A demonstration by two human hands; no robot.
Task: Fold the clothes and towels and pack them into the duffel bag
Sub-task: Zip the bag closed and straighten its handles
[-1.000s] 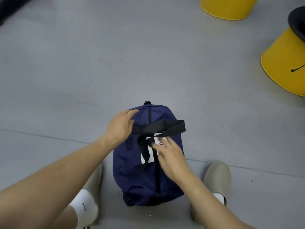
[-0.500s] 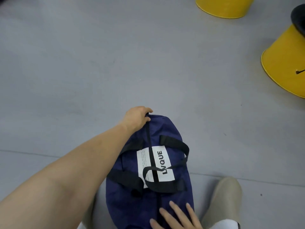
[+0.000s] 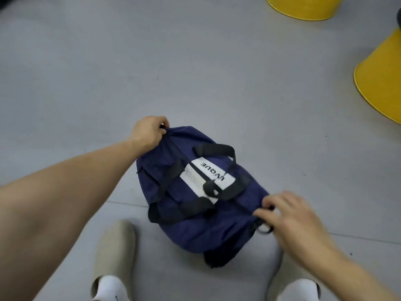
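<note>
grey floor [image 3: 152,72], left hand [image 3: 149,133], right hand [image 3: 290,216] gripping duffel bag [image 3: 195,231]

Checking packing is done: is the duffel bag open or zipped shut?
Apparently shut: the duffel bag shows no gap or contents on top. Left hand grips its far end, right hand its near end.

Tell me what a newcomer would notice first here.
A navy duffel bag with a white label lies at the picture's centre. The left hand grips its far end, and the right hand pinches its near end. Bright yellow stools stand top right.
</note>
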